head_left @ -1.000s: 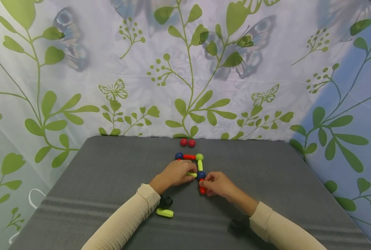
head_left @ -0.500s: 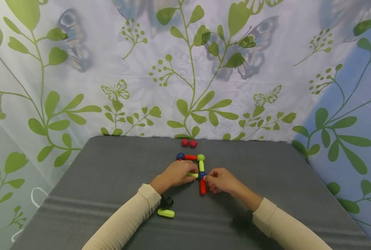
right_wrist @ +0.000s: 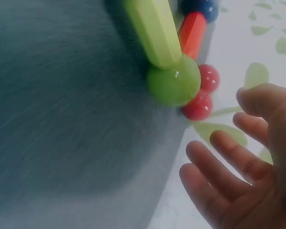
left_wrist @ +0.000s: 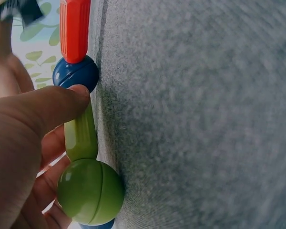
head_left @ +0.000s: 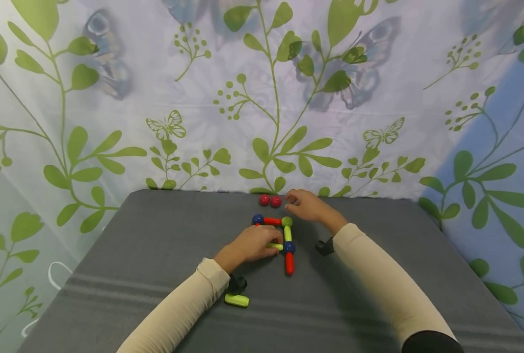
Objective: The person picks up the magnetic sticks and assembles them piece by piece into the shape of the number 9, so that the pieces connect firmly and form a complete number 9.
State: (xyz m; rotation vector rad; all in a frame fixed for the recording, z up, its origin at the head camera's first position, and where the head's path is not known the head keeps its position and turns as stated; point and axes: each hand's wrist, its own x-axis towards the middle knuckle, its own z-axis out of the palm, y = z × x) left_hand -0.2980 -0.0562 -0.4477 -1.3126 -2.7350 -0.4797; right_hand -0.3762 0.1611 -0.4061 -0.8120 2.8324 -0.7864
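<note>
A frame of magnetic rods and balls lies on the table. My left hand (head_left: 254, 242) pinches a yellow-green rod (left_wrist: 81, 138) of it, the thumb lying beside a blue ball (left_wrist: 76, 72); a green ball (left_wrist: 90, 192) sits at the rod's other end. In the head view, another blue ball (head_left: 289, 247) joins a red rod (head_left: 290, 264) pointing towards me and a yellow-green rod (head_left: 288, 234) running to a green ball (head_left: 287, 222). My right hand (head_left: 308, 205), fingers apart and holding nothing, hovers just right of two red balls (head_left: 276, 201). My left hand hides part of the frame.
A loose yellow-green rod (head_left: 237, 300) lies near my left forearm. The grey table (head_left: 178, 230) ends at the back against a hanging cloth (head_left: 226, 113) with leaves and butterflies. Dark wrist cameras (head_left: 325, 246) sit under both wrists.
My right hand has left the red rod and blue ball at the frame's near corner and moved away from me, towards the two red balls. The left hand keeps its place.
</note>
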